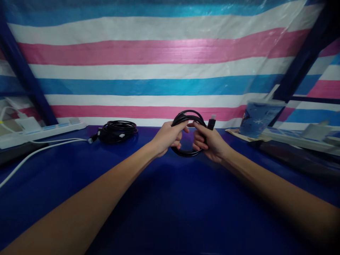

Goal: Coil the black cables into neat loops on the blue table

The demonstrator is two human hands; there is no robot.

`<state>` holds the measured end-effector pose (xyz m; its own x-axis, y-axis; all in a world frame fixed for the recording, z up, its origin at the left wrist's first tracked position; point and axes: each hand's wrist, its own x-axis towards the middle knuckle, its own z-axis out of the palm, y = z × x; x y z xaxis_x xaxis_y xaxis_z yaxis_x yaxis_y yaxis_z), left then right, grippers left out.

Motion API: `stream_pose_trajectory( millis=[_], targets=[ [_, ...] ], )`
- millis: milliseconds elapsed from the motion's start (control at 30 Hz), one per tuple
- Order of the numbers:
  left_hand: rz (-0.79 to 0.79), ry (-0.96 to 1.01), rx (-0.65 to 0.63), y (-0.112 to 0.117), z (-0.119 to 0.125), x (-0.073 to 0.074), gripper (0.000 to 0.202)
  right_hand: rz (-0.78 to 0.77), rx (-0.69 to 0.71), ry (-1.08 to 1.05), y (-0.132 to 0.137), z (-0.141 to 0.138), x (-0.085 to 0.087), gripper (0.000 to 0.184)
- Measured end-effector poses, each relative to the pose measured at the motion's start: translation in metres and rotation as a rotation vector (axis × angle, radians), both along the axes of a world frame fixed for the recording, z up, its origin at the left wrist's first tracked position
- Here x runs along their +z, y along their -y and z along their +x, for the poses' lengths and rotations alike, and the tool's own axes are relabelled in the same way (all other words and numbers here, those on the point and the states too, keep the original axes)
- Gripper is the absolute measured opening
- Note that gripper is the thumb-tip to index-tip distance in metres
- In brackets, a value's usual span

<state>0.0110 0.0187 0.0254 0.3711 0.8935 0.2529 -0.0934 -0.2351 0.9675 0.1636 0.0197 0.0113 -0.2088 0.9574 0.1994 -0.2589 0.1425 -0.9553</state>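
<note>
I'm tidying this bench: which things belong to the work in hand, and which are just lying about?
In the work:
coiled black plug-ended cable, held by the left hand and right hand
perhaps the second coiled black cable, on the left

Lying about:
blue snowflake-patterned cup
long white plastic power strip, left
thin white cord

Workshop booth, perhaps: striped sheeting (148,53), power strip (57,130).

The left hand (166,137) is just beside the right hand (212,141). Both hands have their fingers (200,145) curled in. The bare left arm (106,187) and bare right arm (265,187) spread apart behind the hands.
</note>
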Motion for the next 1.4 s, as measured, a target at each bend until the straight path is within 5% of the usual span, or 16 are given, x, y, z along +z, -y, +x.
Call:
stream_pose_trajectory(
  millis=[100,233,333,500,700,800,867,967,1100,1233,1400],
  targets=[
    [0.024,0.051,-0.051,0.003,0.004,0.004,0.028,0.045,0.001,-0.029,0.002,0.002,0.013,0.028],
    [0.088,0.169,0.355,-0.008,0.01,-0.009,0.039,0.053,-0.091,-0.076,0.006,-0.004,0.023,0.042],
    [0.146,0.015,0.419,-0.017,0.006,-0.019,0.034,-0.012,-0.149,0.029,0.004,-0.007,0.014,0.045],
    [0.1,-0.097,0.213,-0.028,-0.017,-0.017,0.016,0.1,0.061,0.316,-0.008,0.002,-0.005,0.039],
    [0.034,-0.148,-0.341,-0.017,-0.027,-0.001,0.021,0.304,-0.186,0.475,-0.021,0.012,-0.007,0.018],
    [-0.119,-0.135,-0.634,-0.002,-0.018,0.001,0.032,0.323,-0.147,0.452,-0.017,0.009,-0.008,0.014],
    [-0.217,-0.119,-0.712,0.004,-0.012,0.0,0.037,0.293,-0.084,0.407,-0.012,0.005,-0.01,0.013],
    [-0.273,-0.061,-0.712,0.003,-0.01,-0.003,0.045,0.259,-0.098,0.352,-0.009,0.0,-0.011,0.012],
    [-0.282,0.168,-0.536,-0.01,-0.016,-0.006,0.06,0.237,-0.231,0.337,-0.01,0.001,-0.005,0.018],
    [-0.271,0.135,-0.443,-0.016,-0.021,-0.005,0.045,0.341,-0.328,0.514,-0.009,0.003,0.002,0.021],
    [-0.276,0.118,-0.404,-0.014,-0.021,-0.003,0.034,0.386,-0.29,0.6,-0.006,0.005,0.005,0.021]
  ],
)
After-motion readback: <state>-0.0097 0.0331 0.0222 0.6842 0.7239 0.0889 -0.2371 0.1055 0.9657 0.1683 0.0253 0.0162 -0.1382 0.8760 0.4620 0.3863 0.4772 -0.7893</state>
